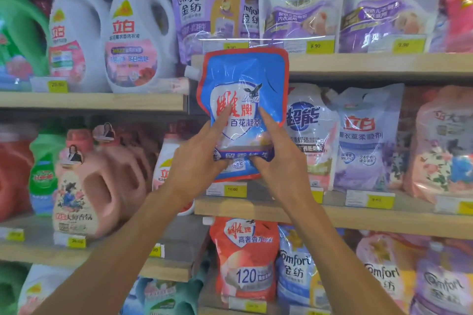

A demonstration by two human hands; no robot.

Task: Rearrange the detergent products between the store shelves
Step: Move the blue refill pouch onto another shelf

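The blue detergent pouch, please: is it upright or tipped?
Upright: the blue detergent pouch has its spout at top, printing right way up.

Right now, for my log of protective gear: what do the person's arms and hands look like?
The left forearm and right forearm are bare, no sleeves in view. The left hand and right hand wear no gloves; no watch, ring or bracelet shows.

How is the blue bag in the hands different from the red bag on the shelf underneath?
The blue bag is blue with a red edge; the red bag is red-orange. The left hand and right hand hold the blue bag up; the red bag stands lower down, untouched. The red bag shows a big 120; the blue bag doesn't. Both carry the same shield logo.
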